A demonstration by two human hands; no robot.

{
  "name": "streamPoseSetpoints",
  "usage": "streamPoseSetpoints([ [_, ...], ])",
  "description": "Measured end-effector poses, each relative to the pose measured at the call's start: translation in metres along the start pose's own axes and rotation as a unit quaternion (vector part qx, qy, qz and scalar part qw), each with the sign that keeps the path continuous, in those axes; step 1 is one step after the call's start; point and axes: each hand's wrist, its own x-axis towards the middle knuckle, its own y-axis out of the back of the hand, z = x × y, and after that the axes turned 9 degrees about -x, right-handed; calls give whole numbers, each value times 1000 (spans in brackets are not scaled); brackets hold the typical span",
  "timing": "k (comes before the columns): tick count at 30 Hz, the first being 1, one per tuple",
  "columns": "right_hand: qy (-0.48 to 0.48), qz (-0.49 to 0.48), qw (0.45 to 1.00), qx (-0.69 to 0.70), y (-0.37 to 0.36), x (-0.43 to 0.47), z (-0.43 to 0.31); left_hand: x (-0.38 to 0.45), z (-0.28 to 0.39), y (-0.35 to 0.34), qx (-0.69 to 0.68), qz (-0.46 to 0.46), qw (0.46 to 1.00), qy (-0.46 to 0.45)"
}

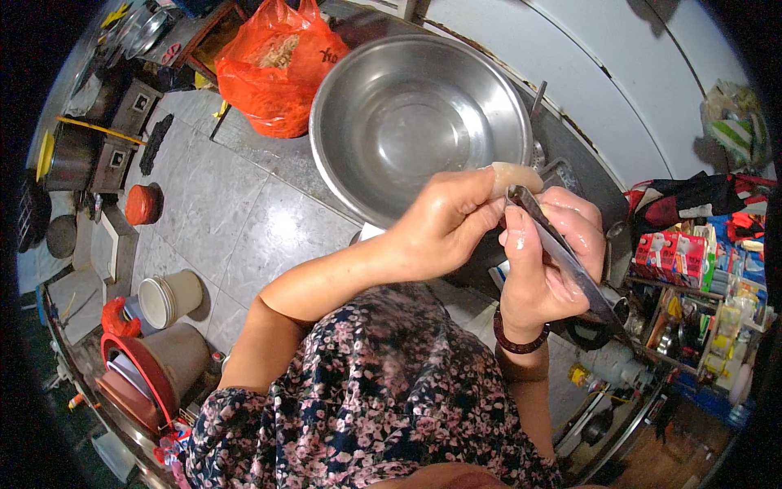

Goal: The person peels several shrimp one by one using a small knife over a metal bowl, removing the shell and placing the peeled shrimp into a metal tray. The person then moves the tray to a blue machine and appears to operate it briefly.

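Observation:
My right hand (556, 257) is wet and closed around a long, flat metal tool (565, 250), possibly a blade. A dark beaded bracelet (521, 342) circles that wrist. The tool's narrow upper end meets the fingertips of my left hand (449, 217). A pale, smooth piece (515, 177) covers or lies at the left index finger; I cannot tell whether it is a finger cover or something held. Both hands are over the near right rim of a wide stainless steel basin (366, 165), which holds no visible contents apart from shine or a little water.
Beside the basin stands a red plastic bag (275, 91) with pale, shredded-looking contents. A metal utensil (537, 101) lies behind the basin. White buckets (168, 299) and a red basin (116, 348) sit on the left. Shelves with red cartons (669, 260) are at the right.

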Motion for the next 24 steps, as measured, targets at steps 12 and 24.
streamPoseSetpoints([
  [12,41,-15,999,-26,-2,2,-2,0,-4,-6,-37,42,997,-45],
  [24,10,-25,999,-36,-2,1,-3,1,-6,-4,10,41,997,-64],
])
